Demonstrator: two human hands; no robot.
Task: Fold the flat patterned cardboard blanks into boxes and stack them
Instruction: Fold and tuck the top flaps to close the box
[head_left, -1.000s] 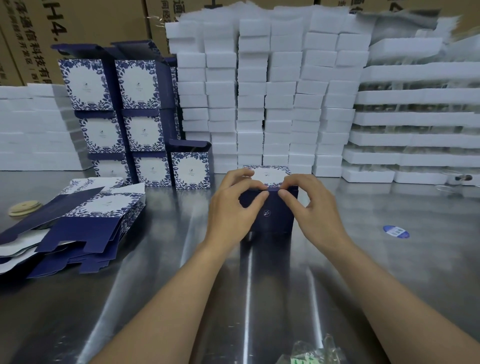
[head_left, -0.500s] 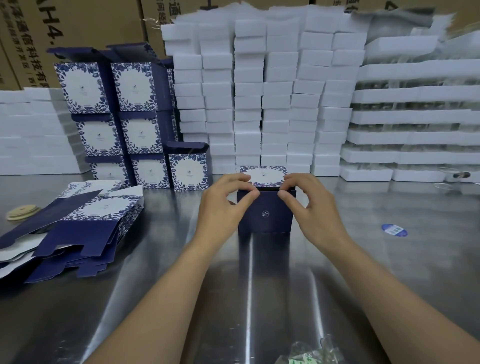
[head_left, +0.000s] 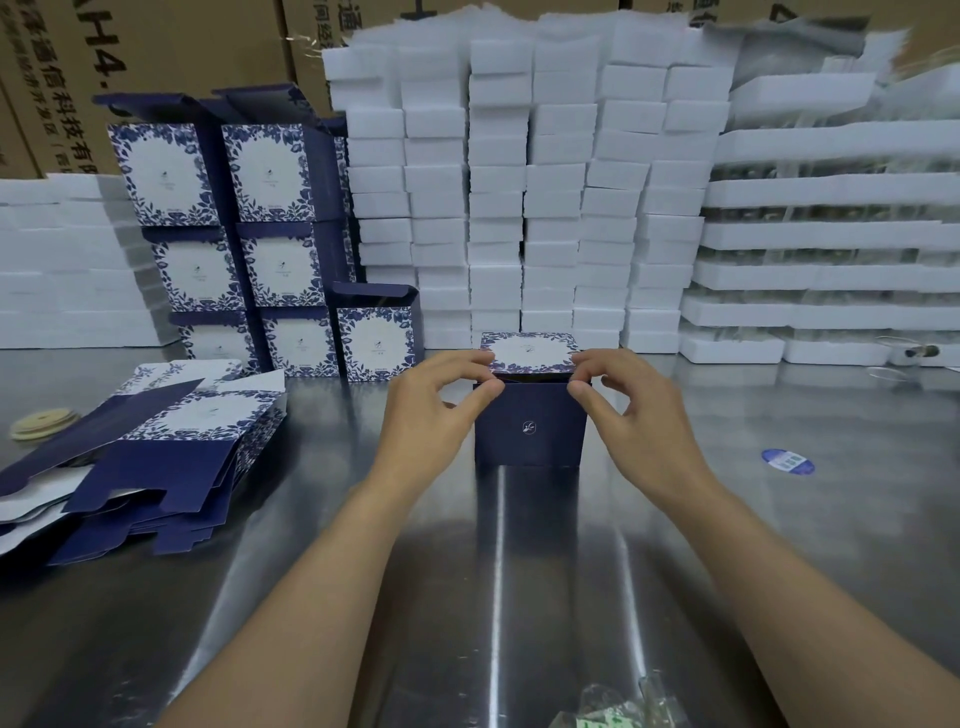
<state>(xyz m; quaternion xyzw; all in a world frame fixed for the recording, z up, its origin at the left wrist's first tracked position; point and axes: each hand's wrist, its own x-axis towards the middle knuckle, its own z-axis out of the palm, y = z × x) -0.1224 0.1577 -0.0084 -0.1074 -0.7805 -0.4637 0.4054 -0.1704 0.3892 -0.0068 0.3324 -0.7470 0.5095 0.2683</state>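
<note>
A navy box (head_left: 530, 431) stands upright on the steel table (head_left: 498, 571) in front of me. Its patterned white-and-blue face (head_left: 530, 351) shows at the top, behind a slightly raised edge. My left hand (head_left: 431, 410) pinches the box's upper left corner with thumb and forefinger. My right hand (head_left: 634, 410) pinches the upper right corner the same way. A pile of flat patterned blanks (head_left: 156, 457) lies at the left. Folded boxes (head_left: 244, 244) are stacked at the back left, and a single one (head_left: 376, 338) stands beside them.
Tall stacks of white foam blocks (head_left: 519, 197) form a wall behind the box. More white foam (head_left: 67, 260) lies at the far left, brown cartons (head_left: 156, 47) behind. A blue sticker (head_left: 787, 461) lies at the right, a tape roll (head_left: 44, 422) at the left, crumpled plastic (head_left: 618, 714) near me.
Both hands have spread apart from the middle of the box's top edge to its two upper corners. The box's navy front now shows more fully.
</note>
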